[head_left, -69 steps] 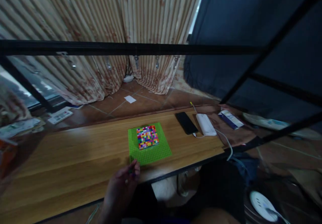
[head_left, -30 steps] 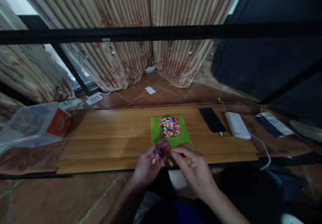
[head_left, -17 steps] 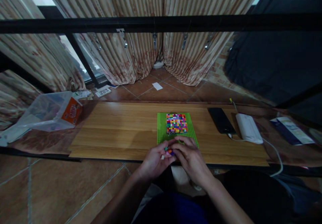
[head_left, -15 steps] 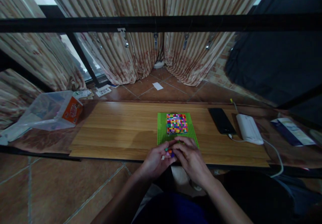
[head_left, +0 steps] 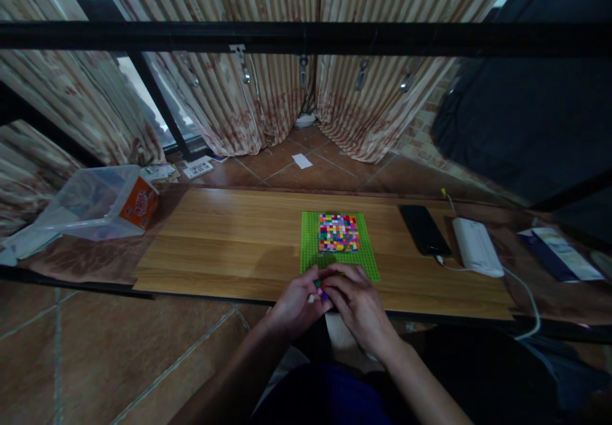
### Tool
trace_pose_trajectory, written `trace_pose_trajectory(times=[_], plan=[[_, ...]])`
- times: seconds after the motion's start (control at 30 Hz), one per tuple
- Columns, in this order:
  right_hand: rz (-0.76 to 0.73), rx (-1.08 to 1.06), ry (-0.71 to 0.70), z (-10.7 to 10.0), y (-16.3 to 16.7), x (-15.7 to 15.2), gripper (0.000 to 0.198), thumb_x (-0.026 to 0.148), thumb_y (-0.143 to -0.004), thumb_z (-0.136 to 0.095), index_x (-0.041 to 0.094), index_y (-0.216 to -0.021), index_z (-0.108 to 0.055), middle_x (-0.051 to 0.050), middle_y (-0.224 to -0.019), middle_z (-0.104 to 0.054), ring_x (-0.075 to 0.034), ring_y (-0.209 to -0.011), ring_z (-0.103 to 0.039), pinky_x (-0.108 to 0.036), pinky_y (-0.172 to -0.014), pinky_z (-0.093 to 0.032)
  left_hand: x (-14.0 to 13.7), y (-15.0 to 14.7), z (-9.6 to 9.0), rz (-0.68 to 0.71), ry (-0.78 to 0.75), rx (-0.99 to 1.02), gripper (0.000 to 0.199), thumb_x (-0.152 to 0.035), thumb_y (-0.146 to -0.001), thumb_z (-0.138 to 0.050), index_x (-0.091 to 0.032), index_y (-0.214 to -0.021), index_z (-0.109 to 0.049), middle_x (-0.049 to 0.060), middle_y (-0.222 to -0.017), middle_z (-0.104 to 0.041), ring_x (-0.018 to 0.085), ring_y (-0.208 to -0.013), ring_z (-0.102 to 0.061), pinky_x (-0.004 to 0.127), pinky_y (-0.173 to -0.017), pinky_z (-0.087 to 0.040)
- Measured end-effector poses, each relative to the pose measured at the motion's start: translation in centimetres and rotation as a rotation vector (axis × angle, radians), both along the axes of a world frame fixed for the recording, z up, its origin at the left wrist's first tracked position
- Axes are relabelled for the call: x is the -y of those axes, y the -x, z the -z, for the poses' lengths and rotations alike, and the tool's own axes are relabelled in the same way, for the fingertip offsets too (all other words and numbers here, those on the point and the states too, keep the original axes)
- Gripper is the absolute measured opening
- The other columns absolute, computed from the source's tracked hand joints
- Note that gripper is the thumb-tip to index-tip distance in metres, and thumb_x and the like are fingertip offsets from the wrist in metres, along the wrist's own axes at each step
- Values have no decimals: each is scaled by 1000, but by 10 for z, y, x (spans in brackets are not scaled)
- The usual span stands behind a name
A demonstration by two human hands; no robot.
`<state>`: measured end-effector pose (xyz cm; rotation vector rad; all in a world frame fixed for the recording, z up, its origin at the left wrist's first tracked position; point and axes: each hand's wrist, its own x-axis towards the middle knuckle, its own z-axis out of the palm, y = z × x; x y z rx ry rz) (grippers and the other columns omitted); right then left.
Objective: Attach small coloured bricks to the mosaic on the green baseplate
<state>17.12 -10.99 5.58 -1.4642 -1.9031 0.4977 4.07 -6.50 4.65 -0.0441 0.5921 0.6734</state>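
My left hand (head_left: 297,305) is cupped palm up at the front edge of the table, holding several small loose toy building bricks (head_left: 320,292) in green, pink, purple and white. Over that palm, my right hand (head_left: 356,301) has its thumb and fingertips closed together among the bricks; what they pinch is hidden. Just beyond both hands lies a green studded baseplate (head_left: 310,243). On it stands a rectangular block of many-coloured bricks (head_left: 338,232).
The wooden table (head_left: 229,240) carries a black phone (head_left: 424,230) and a white power bank (head_left: 477,246) with a cable at the right. A clear plastic box (head_left: 95,202) with an orange label stands at the left. A dark rail (head_left: 306,37) crosses beyond.
The orange brick seen earlier in my left palm no longer shows. My right fingertips stay at the palm with only slight movement. The whole view has shifted a little.
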Motion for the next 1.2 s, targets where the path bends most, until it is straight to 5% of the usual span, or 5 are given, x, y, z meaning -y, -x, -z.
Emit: trace_pose_trajectory(times=[0.23, 0.53, 0.73, 0.97, 1.2], plan=[[189, -251, 68, 10, 5, 4, 19, 29, -90, -49, 23, -91, -66, -8, -111, -59, -22, -109, -53, -41, -92, -43, 9, 3, 10, 63, -158, -41, 5, -11, -76, -59, -10, -74, -63, 1, -67, -51, 8, -64, -47, 23, -73, -44], [213, -457, 145, 19, 4, 6, 20, 35, -88, -54, 22, -95, -67, -6, -102, -63, -20, -100, -58, -36, -88, -46, 15, 3, 15, 88, -244, -187, 22, -31, -70, -73, -11, -74, -65, 0, -68, -50, 6, -62, -43, 16, -53, -32], [122, -312, 86, 13, -4, 2, 18, 30, -89, -53, 25, -97, -69, -3, -90, -66, -19, -88, -60, -34, -79, -48, 11, 6, 16, 136, -305, -211, 29, -36, -67, -75, -10, -72, -63, -1, -63, -46, 4, -54, -36, 15, -43, -22], [149, -100, -117, 14, -2, -4, 17, 25, -89, -53, 25, -96, -69, -5, -91, -65, -19, -87, -57, -35, -74, -49, 9, -2, 16, 7, -143, -197, 24, -27, -70, -74, -9, -71, -58, -2, -65, -46, 0, -49, -34, 12, -40, -20], [294, 87, -264, 22, -18, -52, 23, 30, -91, -49, 23, -96, -71, -6, -92, -66, -20, -88, -55, -38, -80, -46, -10, 5, 17, -119, -165, -280, 24, -25, -68, -75, -8, -75, -61, 0, -67, -52, 0, -47, -37, 12, -38, -21]])
